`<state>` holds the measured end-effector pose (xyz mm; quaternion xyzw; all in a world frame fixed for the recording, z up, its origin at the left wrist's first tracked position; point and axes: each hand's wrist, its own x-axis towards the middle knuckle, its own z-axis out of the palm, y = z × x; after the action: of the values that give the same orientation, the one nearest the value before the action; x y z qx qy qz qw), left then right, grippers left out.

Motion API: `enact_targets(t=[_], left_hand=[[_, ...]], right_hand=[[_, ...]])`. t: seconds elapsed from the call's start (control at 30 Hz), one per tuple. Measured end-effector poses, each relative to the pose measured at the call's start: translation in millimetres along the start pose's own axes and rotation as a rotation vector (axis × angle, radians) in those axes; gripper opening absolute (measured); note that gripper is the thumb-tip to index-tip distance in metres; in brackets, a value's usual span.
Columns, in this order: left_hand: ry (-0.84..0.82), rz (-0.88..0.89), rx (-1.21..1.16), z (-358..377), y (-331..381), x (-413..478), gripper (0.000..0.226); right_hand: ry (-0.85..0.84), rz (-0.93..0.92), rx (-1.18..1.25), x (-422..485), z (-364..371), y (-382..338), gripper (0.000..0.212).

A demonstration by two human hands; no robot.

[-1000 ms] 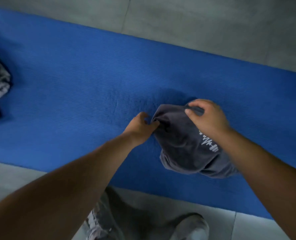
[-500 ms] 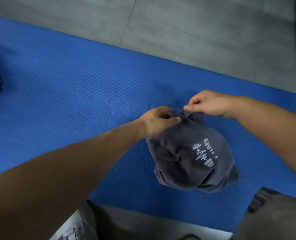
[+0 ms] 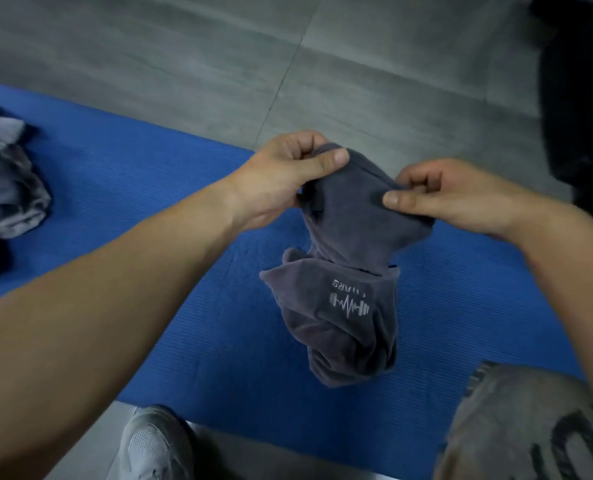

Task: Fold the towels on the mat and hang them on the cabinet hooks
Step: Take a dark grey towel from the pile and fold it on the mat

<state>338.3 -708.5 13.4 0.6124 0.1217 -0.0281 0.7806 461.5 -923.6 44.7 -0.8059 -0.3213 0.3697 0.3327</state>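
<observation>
Now both hands pinch the top of the towel (image 3: 350, 306). The left hand (image 3: 281, 174) has its thumb (image 3: 326, 161) pressed on the cloth, and its other fingers are curled under it. The right hand (image 3: 454, 199) grips the same top edge, with its thumb (image 3: 409, 199) flat on the cloth and its other fingers curled in. The 2 hands are close together, with a short bit of towel between the fingertips.

Below the fingers, the rest of the grey towel hangs down in a bunched, twisted lump. A white mark with a zigzag line and some upside-down letters shows on its lower part. I cannot tell if the bottom of the towel touches the mat.

Under the towel and the hands lies the blue mat (image 3: 149, 202). Far to the left of the fingers, another towel (image 3: 7, 188) sits in a crumpled heap on the mat. Past the fingers, beyond the mat, is the grey floor (image 3: 218, 64).

Nearer than the fingers, 1 grey shoe (image 3: 153, 445) stands just off the mat edge, and a knee in grey shorts (image 3: 530, 427) is over to the right.
</observation>
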Motion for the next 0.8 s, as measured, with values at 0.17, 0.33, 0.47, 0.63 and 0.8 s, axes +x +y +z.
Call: enact_targets(t=[0.17,0.33,0.47,0.63,0.8], left_hand=[[0.026,-0.117,0.128,-30.8,-5.6,-8.1,0.019],[-0.099,-0.528,1.163,-47.7,-21.0,-14.1,0.065],[0.107,-0.503,0.827,-57.2,-38.6,-20.4,0.066],[0.486,-0.264,0.153,-85.5,-48.5,-23.1,0.011],[0.659,-0.173,-0.158,-110.3,-46.5,-33.7,0.037]], right_hand=[[-0.043,0.17,-0.184,-0.8,8.2,40.4,0.024],[-0.066,0.233,-0.277,-5.8,14.5,67.8,0.031],[-0.027,0.237,-0.122,-0.7,15.8,74.3,0.053],[-0.209,0.255,-0.027,0.6,27.7,85.1,0.055],[-0.362,0.371,-0.141,9.0,35.6,103.5,0.05]])
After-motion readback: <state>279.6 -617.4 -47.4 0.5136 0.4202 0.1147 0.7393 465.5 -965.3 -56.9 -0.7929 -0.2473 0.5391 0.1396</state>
